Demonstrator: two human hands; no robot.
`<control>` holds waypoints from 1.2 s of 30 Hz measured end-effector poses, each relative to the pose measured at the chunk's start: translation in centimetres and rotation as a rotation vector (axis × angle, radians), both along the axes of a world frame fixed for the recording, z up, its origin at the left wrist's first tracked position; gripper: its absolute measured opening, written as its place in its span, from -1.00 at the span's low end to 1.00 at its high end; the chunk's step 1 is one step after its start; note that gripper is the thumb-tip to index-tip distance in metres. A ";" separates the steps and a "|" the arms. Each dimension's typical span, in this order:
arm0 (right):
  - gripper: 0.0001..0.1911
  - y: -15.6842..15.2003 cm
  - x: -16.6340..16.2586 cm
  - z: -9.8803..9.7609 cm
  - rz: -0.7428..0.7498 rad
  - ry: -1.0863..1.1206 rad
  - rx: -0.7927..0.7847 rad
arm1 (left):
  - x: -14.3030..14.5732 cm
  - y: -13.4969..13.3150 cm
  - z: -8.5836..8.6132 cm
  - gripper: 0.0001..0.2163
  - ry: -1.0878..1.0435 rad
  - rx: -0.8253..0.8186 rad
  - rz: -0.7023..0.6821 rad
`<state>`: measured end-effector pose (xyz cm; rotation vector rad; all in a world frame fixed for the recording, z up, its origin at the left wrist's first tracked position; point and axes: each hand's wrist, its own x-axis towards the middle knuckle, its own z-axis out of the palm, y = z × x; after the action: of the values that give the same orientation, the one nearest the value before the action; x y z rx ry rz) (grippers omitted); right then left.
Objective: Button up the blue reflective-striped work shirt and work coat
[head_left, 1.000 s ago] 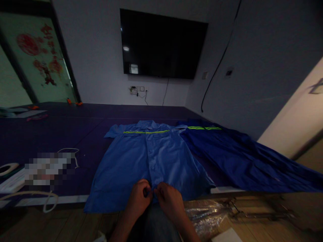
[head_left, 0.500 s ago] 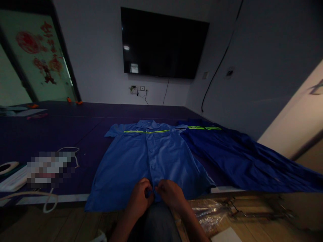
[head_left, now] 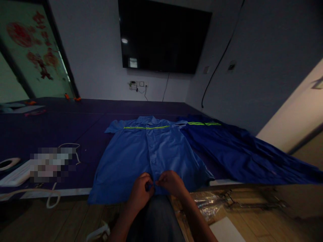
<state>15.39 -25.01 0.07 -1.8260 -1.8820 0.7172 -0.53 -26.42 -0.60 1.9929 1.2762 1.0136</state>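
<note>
A blue short-sleeved shirt (head_left: 121, 158) with a thin yellow-green chest stripe lies face up on a purple-covered surface, collar at the far end and hem over the near edge. Both hands meet at the lower end of its button placket. My left hand (head_left: 142, 188) has its thumb and fingers pinched on the placket edge. From the other side, my right hand (head_left: 171, 183) pinches the same spot. Any button between the fingertips is hidden. Higher on the placket, small buttons show dimly.
A darker blue garment (head_left: 232, 151) with yellow-green stripes lies to the right, touching the shirt's sleeve. On the left are a roll of tape (head_left: 10, 163), a blurred-out packet and a white cord (head_left: 52, 201). Clear plastic wrapping (head_left: 208, 205) lies below the edge. A television (head_left: 164, 37) hangs ahead.
The view has shifted slightly, so the surroundings sit a little higher in the picture. Both hands remain pinched at the lower placket, with little visible movement of the shirt.
</note>
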 end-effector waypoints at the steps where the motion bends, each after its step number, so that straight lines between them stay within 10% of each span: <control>1: -0.81 -0.1 0.0 -0.1 -0.023 0.013 0.012 | 0.0 0.0 0.0 -0.93 0.005 -0.002 0.002; 36: -0.83 -0.6 -0.5 0.5 -0.065 0.058 0.012 | 0.6 0.2 0.0 -0.87 0.060 -0.035 0.052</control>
<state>14.87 -25.60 0.56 -1.8300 -1.7784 0.7274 0.05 -26.25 -0.64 1.9861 1.3755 0.9557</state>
